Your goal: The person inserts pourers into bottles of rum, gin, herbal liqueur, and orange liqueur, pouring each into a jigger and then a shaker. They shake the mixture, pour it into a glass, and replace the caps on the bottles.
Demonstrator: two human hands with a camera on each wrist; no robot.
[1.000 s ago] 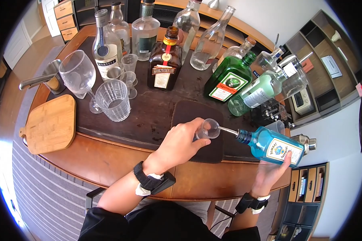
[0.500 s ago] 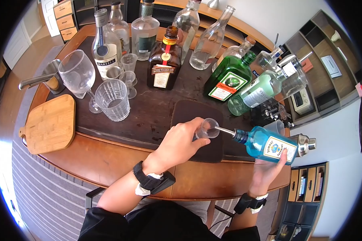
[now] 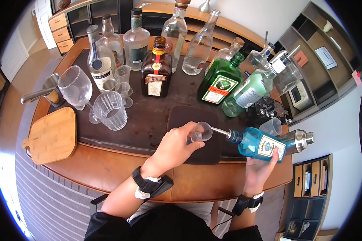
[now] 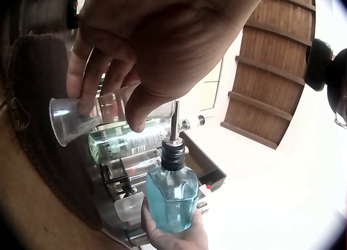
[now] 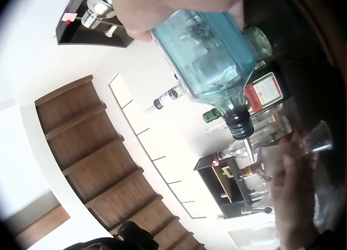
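In my left hand (image 3: 175,144) I hold a clear hourglass-shaped jigger (image 4: 70,122) at its narrow waist, one mouth facing up. My right hand (image 3: 259,170) grips a blue Bombay Sapphire gin bottle (image 3: 261,142) around its body, thumb across the label. The bottle lies tilted towards the left, its metal pour spout (image 3: 220,131) right at the jigger's upper rim. Pale liquid shows inside the blue glass in the left wrist view. The dark mat (image 3: 197,154) lies below the jigger.
A green Jägermeister bottle (image 3: 221,82), a brown Cointreau bottle (image 3: 156,76) and several clear bottles line the table's back. Left stand a ribbed tumbler (image 3: 110,112), a stemmed glass (image 3: 74,88) and a wooden board (image 3: 54,134). A metal shaker (image 3: 299,140) and plastic cup (image 3: 272,126) stand right.
The head view has tilted up a little. The gin bottle has shifted left and its base swung away from the shaker, which shows more now; the spout stays at the jigger.
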